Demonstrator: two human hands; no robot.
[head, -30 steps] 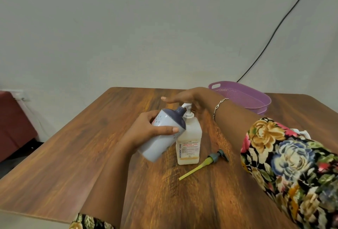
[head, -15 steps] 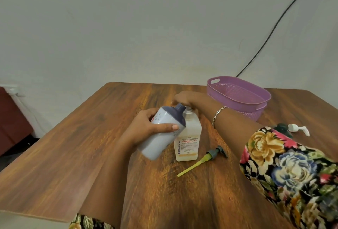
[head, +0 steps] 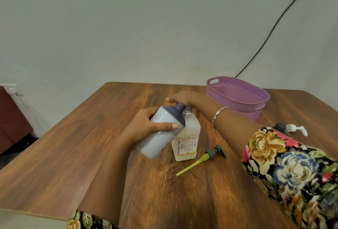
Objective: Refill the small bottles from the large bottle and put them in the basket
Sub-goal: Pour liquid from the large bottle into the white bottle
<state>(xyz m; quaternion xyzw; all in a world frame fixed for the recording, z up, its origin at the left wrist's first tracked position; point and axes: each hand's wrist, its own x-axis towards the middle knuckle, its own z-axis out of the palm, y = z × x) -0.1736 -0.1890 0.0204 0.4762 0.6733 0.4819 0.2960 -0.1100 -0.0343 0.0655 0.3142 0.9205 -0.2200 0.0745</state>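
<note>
Basket (head: 237, 95) behind-right of small bottle (head: 186, 139); loose pump (head: 203, 159) before it.

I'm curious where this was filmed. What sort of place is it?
Probably a plain room in a home or small office: a wooden table against a bare pale wall with a black cable, holding a purple plastic basket and a handwash bottle.

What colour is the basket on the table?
The basket is purple, seen best in the head view.

Our right sleeve (head: 285, 170): black floral, yellow/pink/blue blooms. Left sleeve (head: 86, 219) same print. Silver chain bracelet (head: 218, 115) just beyond right sleeve.
</note>
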